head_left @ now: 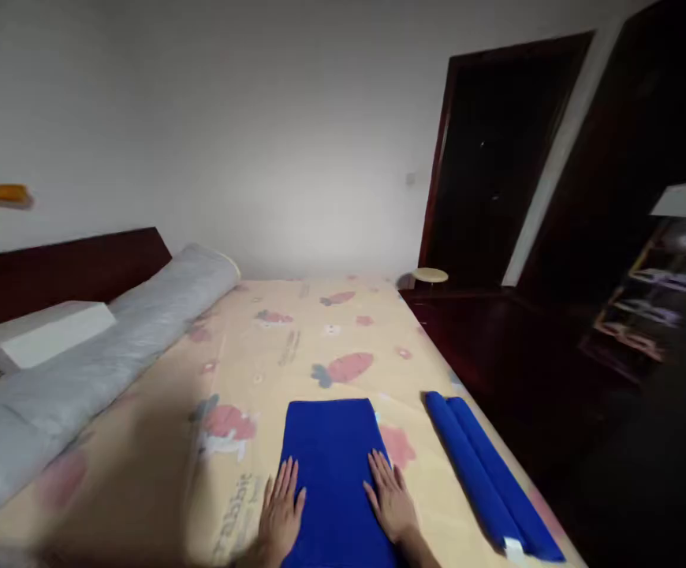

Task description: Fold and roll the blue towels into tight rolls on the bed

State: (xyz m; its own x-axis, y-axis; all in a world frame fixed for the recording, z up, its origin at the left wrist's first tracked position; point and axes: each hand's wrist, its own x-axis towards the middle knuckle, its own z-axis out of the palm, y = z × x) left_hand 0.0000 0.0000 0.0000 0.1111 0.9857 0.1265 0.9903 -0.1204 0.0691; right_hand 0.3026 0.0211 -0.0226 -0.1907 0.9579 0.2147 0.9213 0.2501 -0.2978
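A blue cloth (pixel 336 473), flat and roughly rectangular like a folded towel, lies on the patterned bed sheet (pixel 301 347). Over its left edge rests my left hand (pixel 281 509), palm down with fingers stretched forward. My right hand (pixel 391 498) lies flat across the right edge, fingers slightly spread. Neither hand grips anything. To the right, two rolled blue cloths (pixel 490 477) lie side by side along the bed's edge, with a white tag at the near end. The near end of the flat cloth runs out of view.
A long grey roll of bedding (pixel 142 339) lies along the dark headboard (pixel 71 264), with a white box (pixel 53 331) beside it. Past the bed's right edge are dark floor, a round stool (pixel 430 275) and a shelf rack (pixel 644 315). A dark door (pixel 505 166) stands behind.
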